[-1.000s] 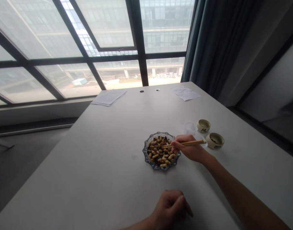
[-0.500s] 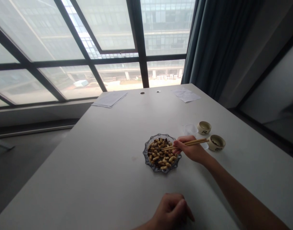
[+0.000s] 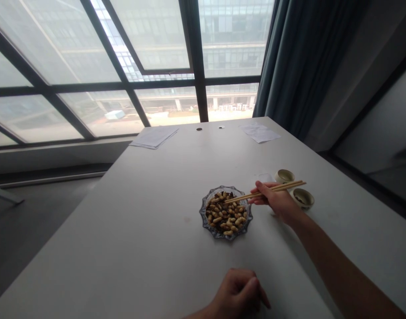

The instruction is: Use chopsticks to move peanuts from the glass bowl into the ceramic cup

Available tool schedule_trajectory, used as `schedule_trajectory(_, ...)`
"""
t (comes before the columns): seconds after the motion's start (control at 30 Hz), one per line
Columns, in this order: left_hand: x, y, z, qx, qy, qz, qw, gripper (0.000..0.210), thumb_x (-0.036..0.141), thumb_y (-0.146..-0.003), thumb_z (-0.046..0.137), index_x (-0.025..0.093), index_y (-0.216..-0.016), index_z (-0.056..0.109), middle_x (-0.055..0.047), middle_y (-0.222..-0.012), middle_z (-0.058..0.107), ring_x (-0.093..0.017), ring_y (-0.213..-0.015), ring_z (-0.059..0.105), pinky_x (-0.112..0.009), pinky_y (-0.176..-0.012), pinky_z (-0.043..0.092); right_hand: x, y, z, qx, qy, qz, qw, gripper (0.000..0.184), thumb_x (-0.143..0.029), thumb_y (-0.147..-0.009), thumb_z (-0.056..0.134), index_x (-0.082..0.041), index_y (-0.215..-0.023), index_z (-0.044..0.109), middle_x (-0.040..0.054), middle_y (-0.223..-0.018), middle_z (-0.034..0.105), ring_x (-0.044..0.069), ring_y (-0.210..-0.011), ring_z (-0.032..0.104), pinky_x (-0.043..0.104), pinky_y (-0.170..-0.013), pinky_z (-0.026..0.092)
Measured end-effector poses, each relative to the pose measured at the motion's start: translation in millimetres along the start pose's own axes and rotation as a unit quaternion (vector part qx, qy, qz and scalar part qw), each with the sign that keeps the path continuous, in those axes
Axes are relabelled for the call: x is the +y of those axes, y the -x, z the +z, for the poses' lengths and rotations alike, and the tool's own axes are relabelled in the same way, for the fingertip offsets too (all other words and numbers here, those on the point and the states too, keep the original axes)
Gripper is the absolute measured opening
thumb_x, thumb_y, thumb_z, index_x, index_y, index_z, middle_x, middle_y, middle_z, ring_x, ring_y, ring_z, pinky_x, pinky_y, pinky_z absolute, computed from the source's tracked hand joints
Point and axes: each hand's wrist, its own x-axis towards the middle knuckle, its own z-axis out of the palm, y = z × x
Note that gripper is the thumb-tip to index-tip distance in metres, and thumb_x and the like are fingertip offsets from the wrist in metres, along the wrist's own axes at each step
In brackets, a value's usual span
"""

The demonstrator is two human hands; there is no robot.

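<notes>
A scalloped glass dish [image 3: 203, 218] of peanuts and dark seeds [image 3: 226, 214] sits mid-table. My right hand [image 3: 276, 201] grips a pair of wooden chopsticks [image 3: 266, 191] just right of the dish, their tips hovering over the dish's upper part. Whether the tips pinch anything I cannot tell. My left hand [image 3: 239, 294] rests on the table near the front edge, fingers curled, holding nothing.
Two small ceramic cups [image 3: 284, 176] [image 3: 302, 198] stand behind my right hand, with a clear plastic cup [image 3: 263, 177] partly hidden by it. Papers [image 3: 154, 137] [image 3: 259, 132] lie at the far end of the white table [image 3: 150, 230], by the window. A dark curtain hangs at the right.
My right hand has drawn back to the right, off the dish's rim, and lifted slightly with the chopsticks. The left hand stays put.
</notes>
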Motion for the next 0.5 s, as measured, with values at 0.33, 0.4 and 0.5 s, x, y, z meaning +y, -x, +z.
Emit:
schedule_trajectory(0.33,0.2,-1.0,-2.4,0.002,0.008,-0.002,1.000,0.091,0.086,-0.089,0.043,0.006,-0.071,0.082,-0.002,-0.051,0.046,-0.011,-0.048,0.044,-0.024,-0.050,0.031,-80.5,16.3,-111.4,0.180,0.007,-0.036,0.983,0.023,-0.033,-0.092,0.076,-0.018,-0.076,0.077,0.0085,-0.071,0.077,0.016,-0.059,0.076,0.018,-0.058,0.064)
schedule_trajectory(0.4,-0.5,-0.4,-2.4,0.002,0.013,-0.013,1.000,0.090,0.087,-0.088,0.044,0.007,-0.070,0.081,-0.002,-0.052,0.047,-0.010,-0.048,0.043,-0.023,-0.050,0.031,-88.1,24.0,-148.4,0.231,0.041,-0.063,0.970,0.023,-0.031,-0.094,0.073,-0.020,-0.074,0.078,0.0077,-0.072,0.077,0.014,-0.058,0.075,0.017,-0.062,0.064)
schedule_trajectory(0.5,-3.2,0.6,-2.5,0.005,0.030,-0.020,0.999,0.086,0.085,-0.089,0.047,0.008,-0.070,0.080,-0.001,-0.051,0.045,-0.010,-0.047,0.041,-0.023,-0.048,0.030,-86.4,32.0,-186.8,0.267,0.116,-0.060,0.955,0.020,-0.031,-0.091,0.076,-0.023,-0.074,0.078,0.0077,-0.076,0.078,0.016,-0.059,0.075,0.023,-0.065,0.066)
